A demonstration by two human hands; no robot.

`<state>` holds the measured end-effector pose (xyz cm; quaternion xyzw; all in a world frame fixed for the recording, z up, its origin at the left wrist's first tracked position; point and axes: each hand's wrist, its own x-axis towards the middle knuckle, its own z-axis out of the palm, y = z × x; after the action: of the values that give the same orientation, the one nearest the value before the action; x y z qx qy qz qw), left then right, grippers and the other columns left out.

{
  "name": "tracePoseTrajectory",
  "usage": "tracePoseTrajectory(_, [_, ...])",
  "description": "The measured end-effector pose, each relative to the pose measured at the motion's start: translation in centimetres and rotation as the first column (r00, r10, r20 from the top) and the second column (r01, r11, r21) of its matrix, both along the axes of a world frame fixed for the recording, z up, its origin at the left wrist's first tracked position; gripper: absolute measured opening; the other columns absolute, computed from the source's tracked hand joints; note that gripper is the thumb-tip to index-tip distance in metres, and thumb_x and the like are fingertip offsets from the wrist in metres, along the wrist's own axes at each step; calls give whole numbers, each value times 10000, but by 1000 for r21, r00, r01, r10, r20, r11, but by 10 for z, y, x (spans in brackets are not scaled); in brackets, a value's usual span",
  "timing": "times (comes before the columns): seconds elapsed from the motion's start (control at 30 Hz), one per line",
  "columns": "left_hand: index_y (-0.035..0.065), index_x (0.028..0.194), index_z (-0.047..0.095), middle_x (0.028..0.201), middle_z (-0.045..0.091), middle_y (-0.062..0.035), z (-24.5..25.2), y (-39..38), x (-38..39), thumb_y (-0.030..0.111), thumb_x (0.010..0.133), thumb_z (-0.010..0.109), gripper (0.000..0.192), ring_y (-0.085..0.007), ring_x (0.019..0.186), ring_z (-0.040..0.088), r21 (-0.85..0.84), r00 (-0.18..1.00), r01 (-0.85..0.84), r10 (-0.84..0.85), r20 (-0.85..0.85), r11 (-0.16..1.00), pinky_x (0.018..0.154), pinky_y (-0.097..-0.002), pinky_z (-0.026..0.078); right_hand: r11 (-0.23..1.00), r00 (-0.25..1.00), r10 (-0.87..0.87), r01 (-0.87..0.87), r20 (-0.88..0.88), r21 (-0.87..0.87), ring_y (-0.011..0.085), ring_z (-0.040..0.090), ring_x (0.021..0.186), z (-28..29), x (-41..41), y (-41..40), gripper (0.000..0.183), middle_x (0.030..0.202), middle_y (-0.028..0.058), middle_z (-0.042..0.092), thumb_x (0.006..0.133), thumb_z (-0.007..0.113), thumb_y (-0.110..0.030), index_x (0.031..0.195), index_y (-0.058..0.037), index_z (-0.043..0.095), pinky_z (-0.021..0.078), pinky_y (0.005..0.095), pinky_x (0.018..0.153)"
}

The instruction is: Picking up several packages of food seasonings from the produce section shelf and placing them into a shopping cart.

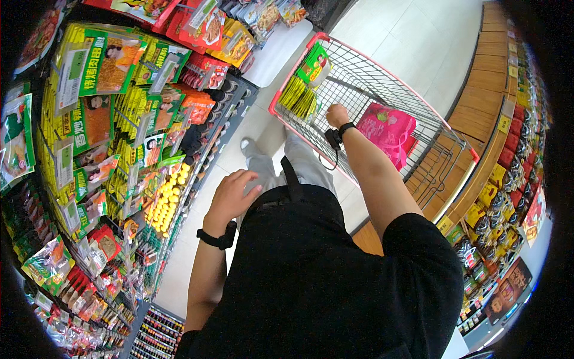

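Note:
My right hand (337, 116) is over the wire basket of a shopping cart (381, 63) with pink-red rim trim. Its fingers are curled, and nothing shows in them. Just left of it in the basket lie a row of yellow seasoning packets (297, 98) and a green bag (314, 65) with a clear lower part. On its other side sits a bright pink bag (385, 130) with a ribbon-like strap. My left hand (233, 193) hangs beside my body with its fingers loosely apart, holding nothing, near the shelf rack.
On the left, a rack holds hanging yellow and green seasoning packets (107, 63) and yellow lemon-shaped bottles (168, 199). A white rounded shelf end (278, 58) juts out beyond. To the right, a wooden-fronted display (480, 96) carries packaged goods. Pale floor tiles (399, 31) lie past the cart.

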<state>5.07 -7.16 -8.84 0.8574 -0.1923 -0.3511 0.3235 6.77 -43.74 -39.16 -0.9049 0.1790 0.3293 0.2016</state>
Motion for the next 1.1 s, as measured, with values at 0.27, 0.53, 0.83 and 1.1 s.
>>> tracePoseTrajectory(0.27, [64, 1036, 625, 990, 649, -107, -12, 37, 5, 244, 857, 661, 257, -308, 948, 617, 20, 999, 45, -46, 10, 999, 819, -394, 482, 953, 990, -115, 85, 87, 292, 405, 595, 1088, 11, -13, 14, 540, 1152, 262, 625, 791, 558, -95, 1328, -112, 510, 485, 420, 914])
tracePoseTrajectory(0.53, [44, 1017, 621, 955, 652, -130, -20, 62, -13, 228, 853, 659, 249, -326, 903, 627, 47, 995, -96, 96, -8, 994, 786, -394, 498, 971, 997, -42, 27, 58, 237, 375, 581, 1140, -24, 11, 43, 763, 1198, 256, 609, 766, 588, -86, 1475, -108, 307, 472, 419, 962])
tracePoseTrajectory(0.83, [48, 1058, 623, 999, 649, -111, -13, 55, -43, 249, 887, 641, 265, -280, 964, 628, 123, 987, -122, 133, -89, 985, 841, -360, 492, 996, 999, 25, -23, 23, -90, 386, 660, 932, -44, 16, 44, 278, 981, 230, 676, 839, 557, -230, 966, -10, 671, 534, 443, 800])
tracePoseTrajectory(1.1, [37, 1048, 624, 992, 655, -122, -21, 49, -18, 248, 883, 645, 269, -300, 955, 629, 74, 998, -48, 50, -25, 996, 834, -375, 493, 894, 854, -428, 448, 296, -1, 421, 654, 882, 5, 5, 20, 232, 905, 234, 679, 830, 573, -161, 997, -17, 643, 527, 478, 780])
